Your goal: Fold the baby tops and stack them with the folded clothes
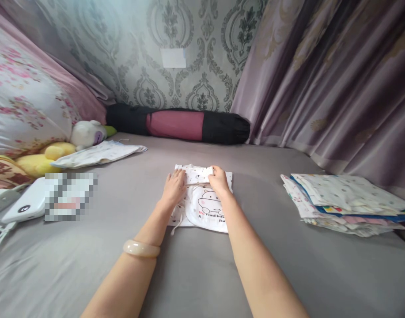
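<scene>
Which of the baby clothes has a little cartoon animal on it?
The small white garment under both hands, left hand and right hand. The stack of folded clothes at right and the spread cloth at left show only tiny prints.

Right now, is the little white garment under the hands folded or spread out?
Partly folded: the white garment has its top edge turned over, pressed by both hands.

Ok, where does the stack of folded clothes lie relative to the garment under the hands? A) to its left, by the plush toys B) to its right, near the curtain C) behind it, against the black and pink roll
B: the stack of folded clothes lies right of the small white garment, below the curtain.
</scene>
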### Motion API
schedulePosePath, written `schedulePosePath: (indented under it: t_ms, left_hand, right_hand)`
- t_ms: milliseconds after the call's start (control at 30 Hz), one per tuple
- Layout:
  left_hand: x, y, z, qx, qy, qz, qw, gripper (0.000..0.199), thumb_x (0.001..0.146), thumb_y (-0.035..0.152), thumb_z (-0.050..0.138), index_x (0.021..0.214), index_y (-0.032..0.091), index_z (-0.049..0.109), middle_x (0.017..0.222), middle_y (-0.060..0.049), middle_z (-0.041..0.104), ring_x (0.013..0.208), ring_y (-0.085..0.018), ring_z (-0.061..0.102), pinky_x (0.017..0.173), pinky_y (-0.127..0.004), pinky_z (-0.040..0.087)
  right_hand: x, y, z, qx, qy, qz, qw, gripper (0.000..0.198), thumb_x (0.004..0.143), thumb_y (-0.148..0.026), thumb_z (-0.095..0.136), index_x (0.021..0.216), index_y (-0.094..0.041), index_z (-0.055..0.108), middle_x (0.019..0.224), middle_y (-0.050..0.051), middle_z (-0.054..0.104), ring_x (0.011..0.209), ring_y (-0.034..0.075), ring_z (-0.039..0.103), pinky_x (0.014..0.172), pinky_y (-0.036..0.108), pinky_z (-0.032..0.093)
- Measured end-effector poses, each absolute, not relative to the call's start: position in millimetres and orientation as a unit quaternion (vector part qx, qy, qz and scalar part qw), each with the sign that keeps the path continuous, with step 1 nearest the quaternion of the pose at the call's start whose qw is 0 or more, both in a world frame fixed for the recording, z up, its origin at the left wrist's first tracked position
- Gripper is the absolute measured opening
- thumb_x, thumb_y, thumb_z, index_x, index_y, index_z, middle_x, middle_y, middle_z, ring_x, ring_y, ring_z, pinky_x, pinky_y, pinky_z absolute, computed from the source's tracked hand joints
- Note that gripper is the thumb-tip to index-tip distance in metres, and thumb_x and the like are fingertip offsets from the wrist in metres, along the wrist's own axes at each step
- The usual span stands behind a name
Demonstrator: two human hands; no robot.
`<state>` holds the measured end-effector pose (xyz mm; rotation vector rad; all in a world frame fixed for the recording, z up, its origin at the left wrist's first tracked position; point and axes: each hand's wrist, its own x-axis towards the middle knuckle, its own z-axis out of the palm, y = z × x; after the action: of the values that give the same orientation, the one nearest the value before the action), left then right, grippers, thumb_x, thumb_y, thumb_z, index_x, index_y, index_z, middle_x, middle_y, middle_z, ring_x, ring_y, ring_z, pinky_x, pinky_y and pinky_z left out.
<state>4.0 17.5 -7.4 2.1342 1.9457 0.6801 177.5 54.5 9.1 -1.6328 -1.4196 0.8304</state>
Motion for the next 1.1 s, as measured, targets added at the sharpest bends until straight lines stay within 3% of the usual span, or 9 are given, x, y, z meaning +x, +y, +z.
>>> schedulePosePath:
  t_ms: [300,467,600,667,900,1100]
  left_hand:
    - [6.7,20.3,-14.8,0.728,0.646,0.216,0.080,0.040,0.096,0.027,0.031,0.130,0.017,0.047,0.146,-0.018,0.043,0.142,-0.029,0.029,0.114,-0.055,0.019]
    - [11.5,18.0,-9.9,0.730,0.646,0.208,0.082,0.039,0.096,0.035,0.033,0.128,0.018,0.049,0.148,-0.018,0.042,0.143,-0.031,0.027,0.113,-0.059,0.016]
    - [12.0,18.0,-10.5,0.731,0.644,0.208,0.083,0.040,0.096,0.038,0.035,0.128,0.020,0.050,0.149,-0.017,0.040,0.143,-0.031,0.026,0.113,-0.060,0.014]
    - [11.5,18.0,-12.1,0.731,0.645,0.207,0.081,0.039,0.095,0.039,0.037,0.128,0.022,0.050,0.149,-0.017,0.040,0.143,-0.031,0.027,0.113,-0.060,0.013]
    - [15.5,17.4,-8.7,0.755,0.611,0.238,0.008,0.038,0.092,0.029,0.040,0.128,0.024,0.051,0.145,-0.015,0.046,0.141,-0.032,0.030,0.114,-0.061,0.004]
    - [28.6,33.5,-2.3,0.771,0.603,0.202,0.012,0.042,0.092,0.021,0.035,0.132,0.016,0.049,0.144,-0.017,0.047,0.138,-0.031,0.036,0.114,-0.052,0.020]
  right_hand:
    - [169.6,36.4,18.6,-0.665,-0.644,0.191,0.327,0.057,0.078,0.000,0.038,0.133,-0.011,0.047,0.132,0.014,0.054,0.124,0.020,0.049,0.105,0.029,0.036]
    - [164.8,25.6,23.3,-0.680,-0.663,0.160,0.269,0.059,0.076,0.003,0.036,0.132,-0.012,0.046,0.136,0.015,0.047,0.123,0.022,0.050,0.098,0.029,0.042]
    - [163.9,21.5,22.1,-0.695,-0.667,0.133,0.235,0.061,0.077,0.002,0.039,0.137,-0.011,0.041,0.151,0.019,0.028,0.128,0.026,0.046,0.095,0.033,0.044]
    - [164.1,22.7,19.1,-0.692,-0.676,0.109,0.229,0.061,0.078,0.001,0.040,0.138,-0.009,0.040,0.153,0.019,0.024,0.135,0.027,0.038,0.100,0.034,0.040]
    - [158.1,26.4,15.0,-0.624,-0.751,0.051,0.208,0.057,0.084,-0.005,0.041,0.141,-0.010,0.041,0.152,0.015,0.034,0.142,0.024,0.024,0.115,0.039,0.018]
    - [148.4,16.7,11.3,-0.589,-0.789,0.078,0.154,0.052,0.095,-0.019,0.030,0.145,-0.014,0.038,0.155,0.009,0.031,0.145,0.024,0.015,0.117,0.043,0.006]
